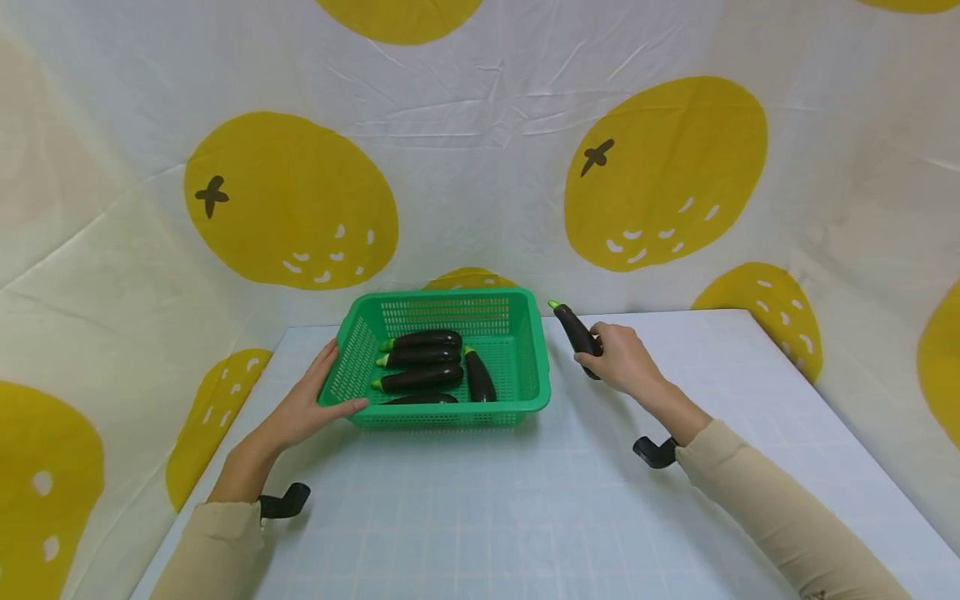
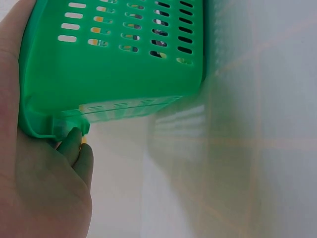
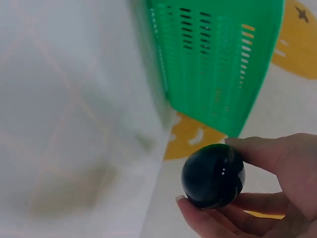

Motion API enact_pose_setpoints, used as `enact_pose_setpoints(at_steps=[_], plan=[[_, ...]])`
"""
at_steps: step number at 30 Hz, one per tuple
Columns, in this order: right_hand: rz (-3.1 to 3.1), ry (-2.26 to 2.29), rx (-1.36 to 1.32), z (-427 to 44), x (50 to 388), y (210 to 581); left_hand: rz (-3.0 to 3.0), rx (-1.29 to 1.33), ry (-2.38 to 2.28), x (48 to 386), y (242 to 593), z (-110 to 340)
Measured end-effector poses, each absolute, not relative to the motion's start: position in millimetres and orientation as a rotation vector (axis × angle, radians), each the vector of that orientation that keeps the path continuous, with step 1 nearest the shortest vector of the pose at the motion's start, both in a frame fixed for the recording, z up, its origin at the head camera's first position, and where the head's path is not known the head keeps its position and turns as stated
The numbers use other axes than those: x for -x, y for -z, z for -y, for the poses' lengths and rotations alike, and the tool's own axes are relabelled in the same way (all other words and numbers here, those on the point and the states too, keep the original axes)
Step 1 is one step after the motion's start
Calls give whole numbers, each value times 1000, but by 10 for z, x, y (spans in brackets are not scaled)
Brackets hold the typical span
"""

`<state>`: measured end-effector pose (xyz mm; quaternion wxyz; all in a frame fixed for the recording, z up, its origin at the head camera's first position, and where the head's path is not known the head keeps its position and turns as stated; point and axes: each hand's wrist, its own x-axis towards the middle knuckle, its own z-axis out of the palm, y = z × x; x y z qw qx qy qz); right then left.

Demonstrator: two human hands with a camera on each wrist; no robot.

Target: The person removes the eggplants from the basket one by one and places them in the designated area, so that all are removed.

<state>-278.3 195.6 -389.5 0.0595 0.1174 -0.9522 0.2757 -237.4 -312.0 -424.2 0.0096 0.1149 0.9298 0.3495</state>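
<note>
A green plastic basket [image 1: 450, 414] stands on the table with several dark eggplants [image 1: 420, 378] inside, most lying side by side. One eggplant [image 1: 481, 377] lies lengthwise to their right. My left hand [image 1: 303, 408] grips the basket's left end, thumb along the front rim; in the left wrist view, fingertips [image 2: 74, 144] curl under the rim. To the right of the basket, my right hand [image 1: 618, 357] holds another eggplant [image 1: 576, 330] above the table, its green stem end pointing up and away. The right wrist view shows the rounded end of this eggplant [image 3: 212, 176] between thumb and fingers.
The table [image 1: 465, 517] has a pale cloth with a faint grid. Behind it and at both sides hangs a white curtain [image 1: 480, 192] with large yellow fruit prints. Each wrist carries a black bracket [image 1: 285, 502].
</note>
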Motion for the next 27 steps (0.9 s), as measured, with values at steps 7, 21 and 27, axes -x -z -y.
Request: enact_pose_setpoints(at_steps=[7,21,27], plan=[[2951,-729,-281,-1934,2846,4099,-2910,-358,-1085,2388,4252,3128],[3045,-674,-227,-1839,2869,4340,-2905,-334,-1080,2369,4247,3100],[3104,-688,-206,-1811,2910,4428,-2909,-345,-1076,2365,4242,3103]])
